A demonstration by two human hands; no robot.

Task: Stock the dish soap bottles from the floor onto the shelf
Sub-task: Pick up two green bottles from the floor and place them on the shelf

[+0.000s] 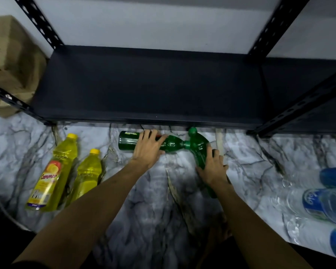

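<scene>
Both hands down on the marble-pattern floor (163, 200), right in front of the dark shelf (147, 84), shelf board bare. Left hand (146, 150) lies over the middle of a green bottle (171, 143) that's on its side, base pointing left, cap end pointing right; fingers (150, 135) draped across the bottle body and curled over its far side, so clamped on it, palm on the near side. Right hand (211, 167) is on a second green bottle (197, 148), which runs diagonal, green cap up near the shelf front edge, base hidden under the wrist/forearm; fingers wrapped around its right flank, thumb on the near-left side, so gripping it too. The first bottle's cap touches or sits just beside the second bottle's shoulder, can't tell which. Both green bottles appear to rest on the floor, not on the shelf.

Left side: two yellow bottles on the floor, the larger yellow bottle (50, 173) with a label and yellow cap, the smaller yellow bottle (87, 173) just beside it on the right, both lying with caps toward the shelf, well apart from the hands. Right edge: clear water bottles (322, 202) with blue labels, blurred. Cardboard box (10, 61) behind the shelf's left post
</scene>
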